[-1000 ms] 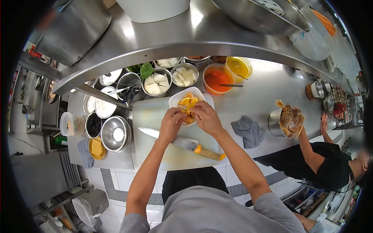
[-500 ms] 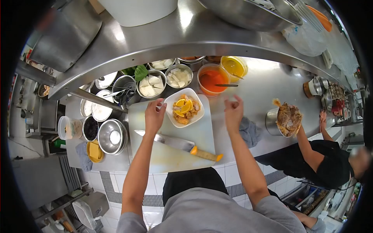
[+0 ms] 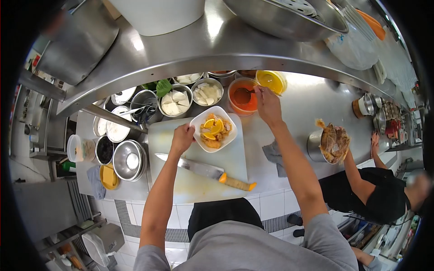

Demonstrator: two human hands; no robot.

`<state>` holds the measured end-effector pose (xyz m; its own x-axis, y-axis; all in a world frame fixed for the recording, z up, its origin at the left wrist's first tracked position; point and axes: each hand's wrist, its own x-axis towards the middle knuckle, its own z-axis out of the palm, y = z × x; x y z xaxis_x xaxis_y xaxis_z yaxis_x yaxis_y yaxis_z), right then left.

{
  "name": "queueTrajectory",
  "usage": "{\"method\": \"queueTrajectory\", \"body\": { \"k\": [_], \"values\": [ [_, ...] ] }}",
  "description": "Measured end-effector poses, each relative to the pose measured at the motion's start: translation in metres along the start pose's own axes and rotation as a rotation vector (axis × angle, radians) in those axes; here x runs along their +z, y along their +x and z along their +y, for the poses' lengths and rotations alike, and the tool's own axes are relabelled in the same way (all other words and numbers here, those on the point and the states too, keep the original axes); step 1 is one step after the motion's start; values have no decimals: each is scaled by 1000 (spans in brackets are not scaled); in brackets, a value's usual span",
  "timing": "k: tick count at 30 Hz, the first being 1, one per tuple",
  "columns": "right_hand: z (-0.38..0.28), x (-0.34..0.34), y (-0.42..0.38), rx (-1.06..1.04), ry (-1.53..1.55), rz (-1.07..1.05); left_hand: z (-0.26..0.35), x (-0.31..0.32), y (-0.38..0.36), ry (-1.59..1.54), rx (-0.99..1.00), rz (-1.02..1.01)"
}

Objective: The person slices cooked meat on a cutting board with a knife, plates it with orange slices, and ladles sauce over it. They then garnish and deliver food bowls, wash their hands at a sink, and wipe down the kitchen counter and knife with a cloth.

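Note:
My left hand (image 3: 183,137) pinches the left rim of a square white bowl (image 3: 195,122). Orange slices (image 3: 209,126) lie on golden pieces of food in this bowl, over the top of the cutting board (image 3: 181,187). My right hand (image 3: 268,105) is closed on the handle end of a spoon (image 3: 244,93), whose head dips into red-orange sauce in a clear tub (image 3: 244,111). Below the bowl, a large knife (image 3: 199,167) with a yellow-ended handle lies across the board.
Metal tubs of white blocks (image 3: 174,105) stand behind the board, beside a tub of yellow liquid (image 3: 271,82). Nested steel bowls (image 3: 129,159) sit left; a grey cloth (image 3: 274,158) lies right. A steel shelf (image 3: 181,67) overhangs the back. A co-worker (image 3: 375,192) stands right, near a food-topped pot (image 3: 316,147).
My right hand has moved up and left to the sauce tub and taken hold of the spoon. My left hand has closed on the bowl's rim.

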<state>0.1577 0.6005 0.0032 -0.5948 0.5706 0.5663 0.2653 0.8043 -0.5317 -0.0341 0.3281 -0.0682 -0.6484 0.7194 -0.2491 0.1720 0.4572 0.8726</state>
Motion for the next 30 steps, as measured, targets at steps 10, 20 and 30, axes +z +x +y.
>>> {"method": "queueTrajectory", "body": {
  "k": [10,20,30],
  "values": [
    [5,-2,5,-207,-149,28,28,5,-36,-118,-26,60],
    [16,9,17,55,-170,-107,53,19,-41,-223,-59,84],
    [21,-36,41,214,-97,60,65,18,-30,-195,-7,120]
  ]
}}
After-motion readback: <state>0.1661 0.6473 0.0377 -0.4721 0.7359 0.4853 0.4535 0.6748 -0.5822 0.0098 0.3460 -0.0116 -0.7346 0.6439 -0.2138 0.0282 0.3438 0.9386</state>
